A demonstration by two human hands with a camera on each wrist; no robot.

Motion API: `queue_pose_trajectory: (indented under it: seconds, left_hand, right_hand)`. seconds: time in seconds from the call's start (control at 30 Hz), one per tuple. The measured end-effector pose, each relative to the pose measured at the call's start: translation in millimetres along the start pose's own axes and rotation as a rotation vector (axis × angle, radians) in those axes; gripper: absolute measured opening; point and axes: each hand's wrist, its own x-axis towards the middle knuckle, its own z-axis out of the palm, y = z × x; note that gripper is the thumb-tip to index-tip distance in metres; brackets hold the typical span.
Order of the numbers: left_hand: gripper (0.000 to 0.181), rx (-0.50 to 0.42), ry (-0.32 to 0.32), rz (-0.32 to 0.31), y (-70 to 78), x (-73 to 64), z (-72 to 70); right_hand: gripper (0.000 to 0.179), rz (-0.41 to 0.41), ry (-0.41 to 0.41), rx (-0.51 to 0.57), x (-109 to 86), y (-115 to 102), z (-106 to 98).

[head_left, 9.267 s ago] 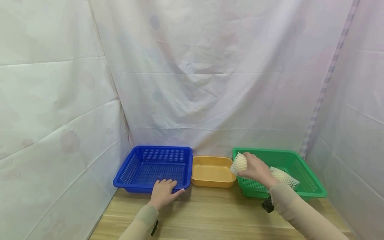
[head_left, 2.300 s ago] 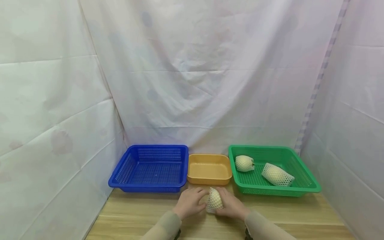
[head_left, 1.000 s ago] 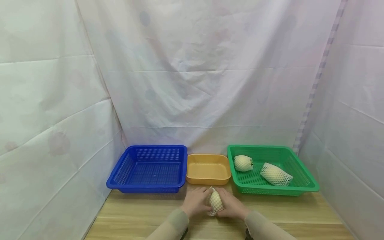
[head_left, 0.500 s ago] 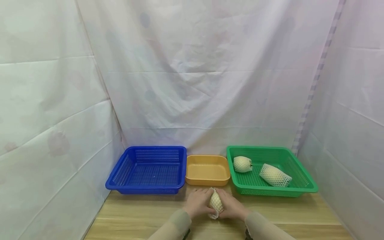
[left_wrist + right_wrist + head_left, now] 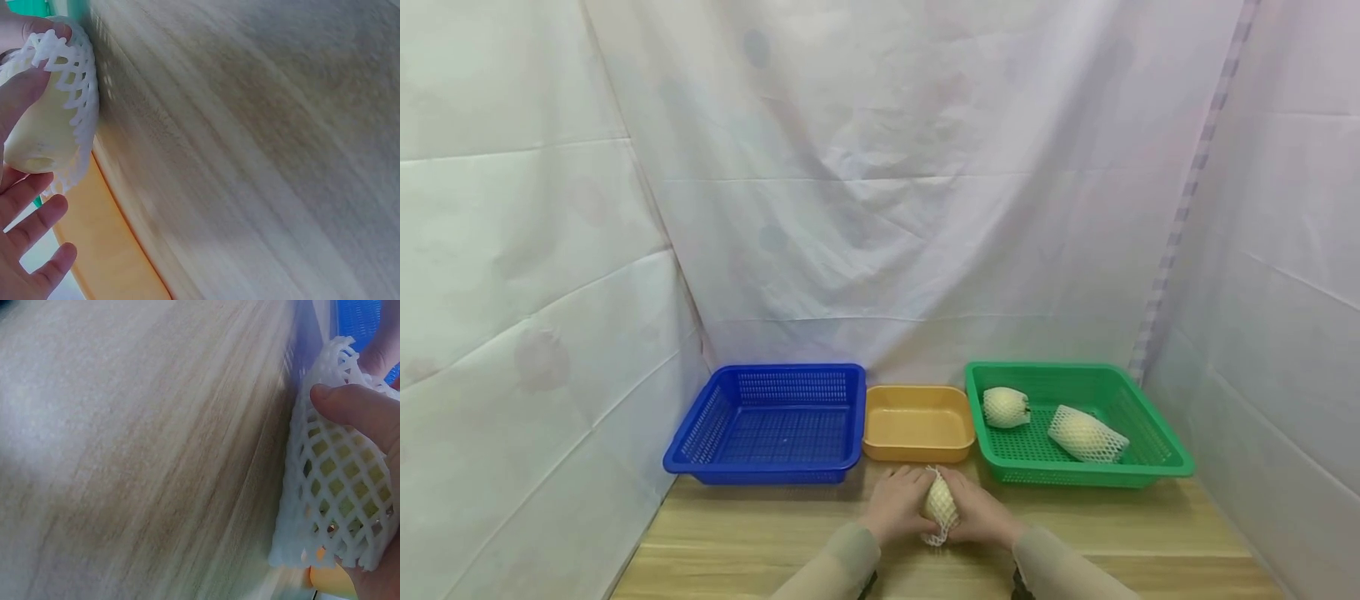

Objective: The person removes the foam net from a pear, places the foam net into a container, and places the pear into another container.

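Observation:
A pale yellow pear (image 5: pixel 940 500) in a white foam net (image 5: pixel 344 481) is held between both hands, just in front of the orange tray. My left hand (image 5: pixel 897 505) grips it from the left; in the left wrist view its thumb presses the net's edge and its other fingers spread below the fruit. Part of the pear's skin (image 5: pixel 47 128) shows bare there, outside the net. From the right, my right hand (image 5: pixel 982 510) grips the netted pear, thumb across the mesh in the right wrist view. Its other fingers are mostly hidden.
A blue basket (image 5: pixel 672 462) stands at left and an orange tray (image 5: pixel 917 454) in the middle. The green basket (image 5: pixel 1180 467) at right holds a netted pear (image 5: pixel 1006 407) and another netted fruit (image 5: pixel 1086 434). Cloth hangs behind and at both sides.
Earlier, my right hand lifted a netted fruit at the green basket while my left hand rested by the blue one. Both hands then met at the pear; lately the left hand has closed in on it.

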Motion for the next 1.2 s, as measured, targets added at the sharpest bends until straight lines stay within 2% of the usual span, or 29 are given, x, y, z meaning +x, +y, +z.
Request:
queue_pose_trajectory:
  seconds: [0.37, 0.6, 0.93, 1.2]
  left_hand:
    - [0.076, 0.023, 0.053, 0.009, 1.6, -4.2, -0.3]
    - [0.076, 0.077, 0.088, 0.018, 0.8, -7.2, -1.0]
    - [0.074, 0.064, 0.126, 0.008, -0.1, -9.3, -4.4]
    - [0.075, 0.101, 0.137, 0.002, -0.9, -11.3, -6.6]
  right_hand:
    - [0.102, -0.013, -0.011, -0.034, -1.0, -1, -6]
    - [0.100, -0.036, 0.020, -0.065, -1.3, -2, -6]
    - [0.093, -0.021, -0.011, -0.040, 1.5, -1, -13]
    - [0.092, -0.011, -0.013, -0.033, 1.0, -1, -13]
